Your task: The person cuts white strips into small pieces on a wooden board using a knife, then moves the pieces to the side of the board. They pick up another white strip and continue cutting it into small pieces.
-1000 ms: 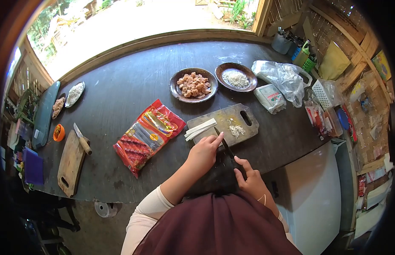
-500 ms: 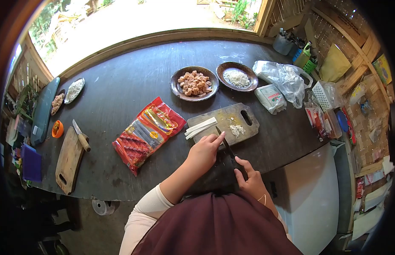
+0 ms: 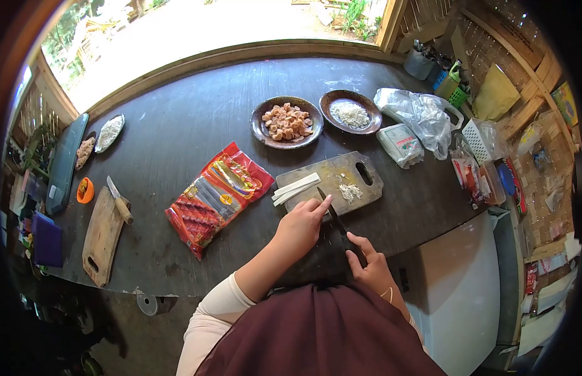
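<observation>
My right hand (image 3: 370,268) is wrapped round the handle of a dark-bladed knife (image 3: 334,216), which points away from me over the near edge of a worn cutting board (image 3: 334,164). My left hand (image 3: 301,222) is closed at the board's near edge, close to the blade; what lies under its fingers is hidden. Just beyond it, several long white strips (image 3: 297,188) lie side by side on the left half of the board. A small heap of finely cut white pieces (image 3: 350,192) sits to the right of the blade.
Behind the board stand a plate of brown chunks (image 3: 288,123) and a plate of white pieces (image 3: 350,116). A red sausage packet (image 3: 219,197) lies left, plastic bags (image 3: 419,119) right. Farther left, another knife (image 3: 120,200) rests on a wooden board (image 3: 103,238) near an orange cup (image 3: 85,190).
</observation>
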Demonstrator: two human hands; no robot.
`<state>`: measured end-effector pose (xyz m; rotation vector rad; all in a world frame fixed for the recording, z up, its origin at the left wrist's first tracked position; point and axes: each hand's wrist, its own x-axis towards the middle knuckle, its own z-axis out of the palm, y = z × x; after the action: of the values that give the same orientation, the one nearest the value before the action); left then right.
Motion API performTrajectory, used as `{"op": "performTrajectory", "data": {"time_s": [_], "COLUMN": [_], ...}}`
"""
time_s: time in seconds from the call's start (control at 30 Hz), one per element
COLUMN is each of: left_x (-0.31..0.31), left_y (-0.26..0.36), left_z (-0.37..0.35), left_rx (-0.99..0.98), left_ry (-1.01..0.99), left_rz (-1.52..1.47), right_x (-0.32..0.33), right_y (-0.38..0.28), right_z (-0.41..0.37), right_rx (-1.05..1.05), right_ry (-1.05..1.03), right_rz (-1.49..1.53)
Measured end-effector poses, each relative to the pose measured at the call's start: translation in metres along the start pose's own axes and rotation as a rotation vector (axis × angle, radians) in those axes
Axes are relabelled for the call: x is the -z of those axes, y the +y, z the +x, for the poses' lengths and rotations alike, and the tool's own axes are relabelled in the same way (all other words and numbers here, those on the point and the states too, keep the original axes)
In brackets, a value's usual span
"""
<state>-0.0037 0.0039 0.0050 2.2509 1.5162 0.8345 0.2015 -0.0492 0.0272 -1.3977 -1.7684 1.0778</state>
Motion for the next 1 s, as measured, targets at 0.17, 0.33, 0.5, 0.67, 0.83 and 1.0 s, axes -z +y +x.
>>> {"op": "performTrajectory", "data": {"time_s": [0.17, 0.33, 0.5, 0.67, 0.83, 1.0], "left_x": [-0.002, 0.000, 0.002, 0.003, 0.001, 0.000], "left_y": [-0.001, 0.000, 0.001, -0.001, -0.004, -0.002], "left_z": [0.000, 0.000, 0.000, 0.001, 0.002, 0.004], "left_rx": [-0.014, 0.002, 0.003, 0.016, 0.010, 0.019], "left_ry": [0.008, -0.013, -0.020, -0.030, -0.023, -0.037], "left_rz": [0.015, 0.006, 0.016, -0.031, -0.040, -0.021], "right_x": [-0.001, -0.003, -0.005, -0.003, 0.000, 0.001], "right_y": [0.003, 0.003, 0.001, -0.003, -0.008, -0.015], "right_z": [0.001, 0.001, 0.001, 0.002, 0.003, 0.003], "right_rx": [0.056, 0.079, 0.081, 0.063, 0.110, 0.080], "right_ry": [0.018, 0.028, 0.028, -0.003, 0.007, 0.002], "right_rz": [-0.038, -0.052, -0.069, -0.116, -0.180, -0.184]}}
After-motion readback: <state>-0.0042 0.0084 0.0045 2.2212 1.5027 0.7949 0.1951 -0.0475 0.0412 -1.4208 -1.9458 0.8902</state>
